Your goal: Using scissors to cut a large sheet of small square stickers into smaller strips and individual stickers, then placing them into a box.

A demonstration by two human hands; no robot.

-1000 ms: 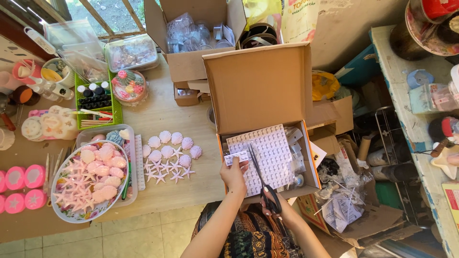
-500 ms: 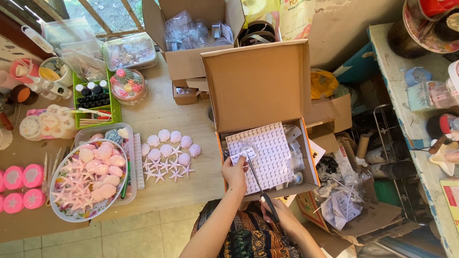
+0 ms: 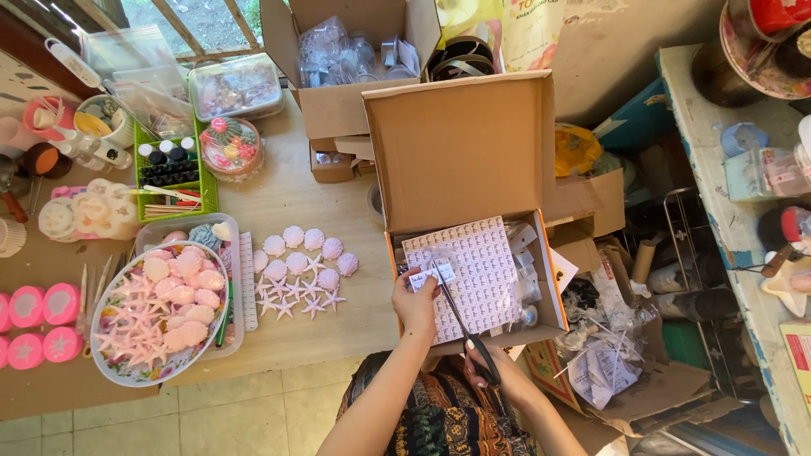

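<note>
- Left hand [image 3: 416,304] now pinches small clear-wrapped label strip [image 3: 432,274] further left over white printed sticker sheet [image 3: 473,274].
- Right hand [image 3: 483,365] grips black-handled scissors [image 3: 460,325], blades now angled up at strip; cut looks imminent.

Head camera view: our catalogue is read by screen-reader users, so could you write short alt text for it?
Seen from above, a person's right hand holds black scissors over a white printed sheet in an open cardboard box, while the left hand pinches a small piece at the sheet's edge. Left of the box, pale pink shells and stars lie on the wooden table beside a bowl of more.
</note>
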